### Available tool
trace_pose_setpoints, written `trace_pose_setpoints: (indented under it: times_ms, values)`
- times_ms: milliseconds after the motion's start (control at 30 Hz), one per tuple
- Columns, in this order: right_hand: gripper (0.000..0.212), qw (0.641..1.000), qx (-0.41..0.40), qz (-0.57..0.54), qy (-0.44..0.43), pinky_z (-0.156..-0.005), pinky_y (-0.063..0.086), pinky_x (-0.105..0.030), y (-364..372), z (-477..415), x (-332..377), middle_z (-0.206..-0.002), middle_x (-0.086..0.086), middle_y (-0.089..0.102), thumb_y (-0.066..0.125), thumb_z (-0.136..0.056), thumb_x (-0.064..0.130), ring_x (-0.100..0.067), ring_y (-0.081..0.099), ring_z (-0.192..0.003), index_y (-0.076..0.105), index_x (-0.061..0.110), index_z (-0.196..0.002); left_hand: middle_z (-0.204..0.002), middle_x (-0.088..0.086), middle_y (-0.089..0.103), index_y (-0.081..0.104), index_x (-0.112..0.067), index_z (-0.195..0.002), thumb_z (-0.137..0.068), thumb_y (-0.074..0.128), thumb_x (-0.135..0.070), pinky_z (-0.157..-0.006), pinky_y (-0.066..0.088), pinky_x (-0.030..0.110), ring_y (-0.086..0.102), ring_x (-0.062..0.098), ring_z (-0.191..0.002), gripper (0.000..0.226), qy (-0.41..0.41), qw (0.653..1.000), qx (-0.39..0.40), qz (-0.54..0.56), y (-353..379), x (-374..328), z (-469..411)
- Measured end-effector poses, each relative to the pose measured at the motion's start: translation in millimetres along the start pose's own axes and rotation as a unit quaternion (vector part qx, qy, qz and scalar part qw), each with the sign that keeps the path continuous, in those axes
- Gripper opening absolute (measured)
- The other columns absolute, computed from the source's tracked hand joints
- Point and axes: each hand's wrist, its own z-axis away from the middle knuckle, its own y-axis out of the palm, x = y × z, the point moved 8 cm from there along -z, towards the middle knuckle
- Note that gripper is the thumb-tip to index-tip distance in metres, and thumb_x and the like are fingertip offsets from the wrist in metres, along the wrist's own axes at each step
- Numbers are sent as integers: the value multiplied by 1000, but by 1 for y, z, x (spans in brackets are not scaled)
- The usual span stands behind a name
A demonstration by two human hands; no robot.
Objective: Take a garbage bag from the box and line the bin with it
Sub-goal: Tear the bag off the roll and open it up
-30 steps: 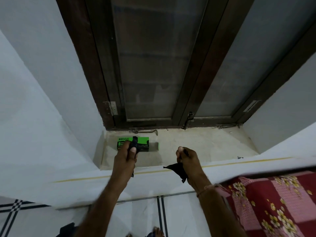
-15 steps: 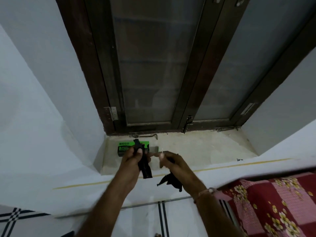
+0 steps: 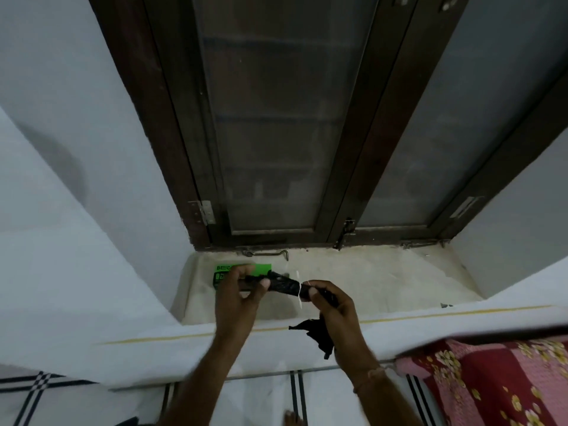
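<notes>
Black garbage bag roll (image 3: 284, 285) between both hands — green box (image 3: 242, 269) behind

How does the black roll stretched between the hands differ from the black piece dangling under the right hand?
The black roll is tight, horizontal and held by both the left hand and right hand; the dangling black piece is loose, crumpled and hangs from the right hand alone. Both look like thin black plastic.

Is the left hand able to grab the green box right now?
Probably not yet. The left hand hovers right in front of the green box, nothing between, but its fingers are pinching the rolled black bag, also gripped by the right hand.
</notes>
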Motion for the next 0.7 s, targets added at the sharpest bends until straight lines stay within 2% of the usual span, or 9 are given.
trace_pose_setpoints:
  times_ms: [67,100,167,233,333,400,567,633,700]
  values:
    - [14,1000,-12,11,-4,-83,60,-58,-15,-15,-5,-100,-16,76,64,-98,7,-46,71,-90,76,9,-102,-142,5,54,60,-20,-138,-80,84,-37,-98,49,51,48,29,-131,65,105,963,-22,-248,-1,-7,-15]
    - [13,1000,-18,24,-7,-78,62,-56,-19,-19,-5,-101,-16,76,64,-97,5,-45,71,-91,76,8,-101,-154,10,45,54,-24,-146,-78,84,-41,-100,47,57,39,36,-141,76,110,936,0,-333,3,2,-24]
    - [12,999,-18,44,-6,-66,63,-38,-26,-31,-10,-102,-16,77,65,-95,1,-26,75,-83,75,3,-100,-165,13,30,43,-31,-154,-78,83,-44,-108,40,61,23,41,-152,86,80,898,51,-429,10,21,-41]
    - [11,998,-13,61,-5,-63,57,-21,-28,-40,-11,-102,-15,77,66,-94,-1,-8,74,-75,75,2,-99,-166,12,30,43,-32,-154,-82,80,-42,-112,36,59,19,41,-154,82,64,876,78,-471,16,32,-51]
    - [12,998,-1,61,12,-53,54,-13,-27,-51,-18,-102,-14,75,65,-94,-3,1,72,-63,73,-4,-103,-150,9,50,52,-31,-147,-84,79,-37,-103,46,51,42,35,-142,69,48,875,81,-475,17,39,-58]
    - [13,997,9,71,13,-53,52,-8,-24,-59,-20,-103,-14,74,64,-94,-4,7,70,-64,73,-5,-104,-139,8,58,56,-29,-143,-84,79,-34,-92,54,45,54,32,-126,63,47,898,79,-430,17,41,-57]
    - [12,992,27,120,5,-56,54,-11,-24,-74,-14,-102,-10,77,67,-94,1,5,71,-68,76,3,-101,-128,10,59,61,-26,-136,-83,80,-25,-80,58,41,60,30,-111,56,58,949,47,-307,1,44,-48]
    - [14,991,39,128,-12,-63,56,-14,-22,-78,-6,-100,-4,78,68,-94,3,2,73,-75,78,9,-100,-125,8,59,61,-27,-134,-82,80,-26,-80,58,41,62,29,-108,55,64,956,41,-282,-1,42,-45]
    - [19,983,76,163,-37,-82,58,-23,-9,-78,1,-99,4,80,70,-92,5,-3,73,-92,80,21,-98,-124,6,58,62,-26,-134,-82,81,-25,-82,58,40,60,26,-109,55,87,960,56,-262,9,33,-41]
